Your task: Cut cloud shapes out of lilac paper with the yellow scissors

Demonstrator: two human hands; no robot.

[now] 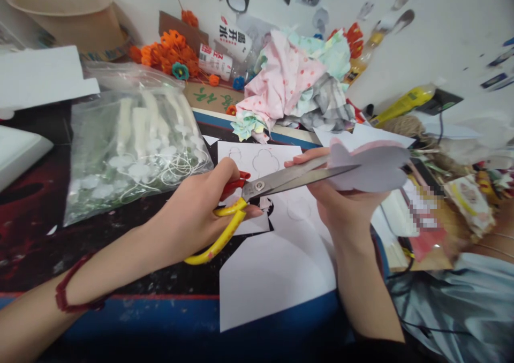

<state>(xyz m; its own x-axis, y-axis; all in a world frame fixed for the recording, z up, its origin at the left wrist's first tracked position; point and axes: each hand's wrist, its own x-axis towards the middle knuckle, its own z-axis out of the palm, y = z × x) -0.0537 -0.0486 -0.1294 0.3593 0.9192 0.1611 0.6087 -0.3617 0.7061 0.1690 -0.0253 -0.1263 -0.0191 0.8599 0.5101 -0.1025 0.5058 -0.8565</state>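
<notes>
My left hand is wrapped round the handles of a pair of scissors, one handle yellow and the other red. Their blades are slightly apart and reach right, up to a grey-white paper cutout with a wavy, petal-like edge. Pinched by its lower side, that cutout is in my right hand, and pinkish paper shows along its top edge. Beneath my hands lie white paper sheets, one with flower outlines drawn on it.
On the left lies a clear plastic bag of white and green pieces. Orange flowers, bottles and crumpled pink and mint fabric stand along the wall. Yarn and assorted packets crowd the right; a person's grey-green clothing shows there.
</notes>
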